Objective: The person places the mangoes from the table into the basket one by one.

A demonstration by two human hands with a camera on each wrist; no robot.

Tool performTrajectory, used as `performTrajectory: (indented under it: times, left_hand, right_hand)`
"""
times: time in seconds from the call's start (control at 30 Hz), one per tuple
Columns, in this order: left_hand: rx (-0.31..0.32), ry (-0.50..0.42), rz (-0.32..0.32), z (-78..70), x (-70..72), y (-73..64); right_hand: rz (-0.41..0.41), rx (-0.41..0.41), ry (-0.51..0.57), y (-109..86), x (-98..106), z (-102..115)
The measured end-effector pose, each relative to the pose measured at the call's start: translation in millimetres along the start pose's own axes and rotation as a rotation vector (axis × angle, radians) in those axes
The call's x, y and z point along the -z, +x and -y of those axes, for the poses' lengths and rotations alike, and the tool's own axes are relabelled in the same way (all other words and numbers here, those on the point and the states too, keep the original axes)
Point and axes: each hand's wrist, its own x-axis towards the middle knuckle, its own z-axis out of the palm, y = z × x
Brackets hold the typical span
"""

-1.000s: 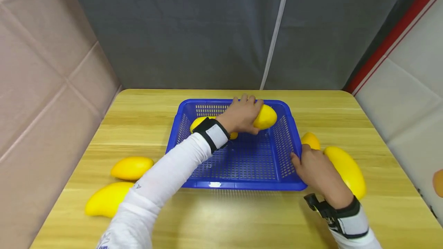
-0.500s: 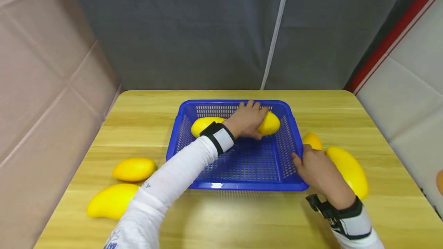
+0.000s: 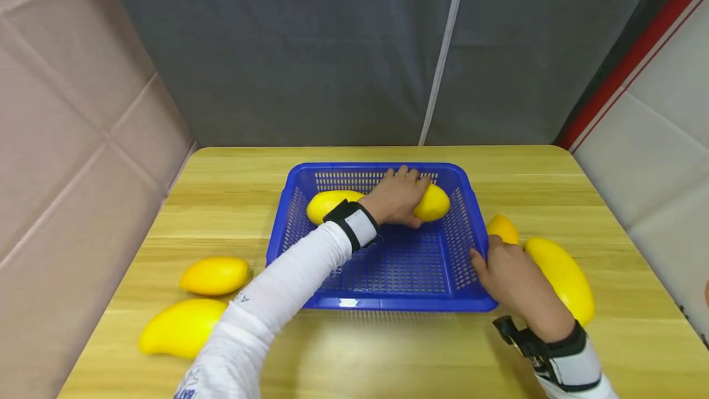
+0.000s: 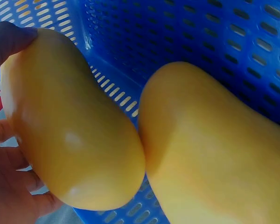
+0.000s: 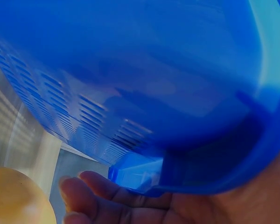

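Note:
My left hand (image 3: 396,197) grips a yellow mango (image 3: 433,203) inside the blue plastic basket (image 3: 382,305), near its back right corner. In the left wrist view the thumb and fingers wrap one end of this mango (image 4: 74,126). Its other end touches a second mango (image 4: 210,144), which lies in the basket to the left in the head view (image 3: 332,203), partly hidden by my wrist. My right hand (image 3: 512,279) grips the basket's right rim near the front corner. The right wrist view shows its fingers (image 5: 126,198) curled under the blue rim (image 5: 214,186).
Two mangoes, one smaller (image 3: 215,276) and one larger (image 3: 183,328), lie on the wooden table (image 3: 354,356) left of the basket. Another small mango (image 3: 503,228) and a large one (image 3: 562,279) lie beside my right hand. A grey curtain (image 3: 310,54) hangs behind the table.
My left hand has lowered the mango and moved it slightly right within the basket. More of the other mango in the basket shows. The right hand keeps its hold on the rim.

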Motion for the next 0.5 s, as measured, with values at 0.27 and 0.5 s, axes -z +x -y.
performTrajectory:
  times: [0.27, 0.5]
  left_hand:
    - [-0.024, 0.023, 0.007, -2.4, -3.9, 0.2]
    - [-0.039, 0.052, 0.014, -4.6, -6.1, 0.9]
  right_hand:
    - [-0.016, 0.003, -0.007, -0.9, -2.5, 0.0]
    - [-0.031, 0.012, -0.016, 0.0, -2.2, 0.8]
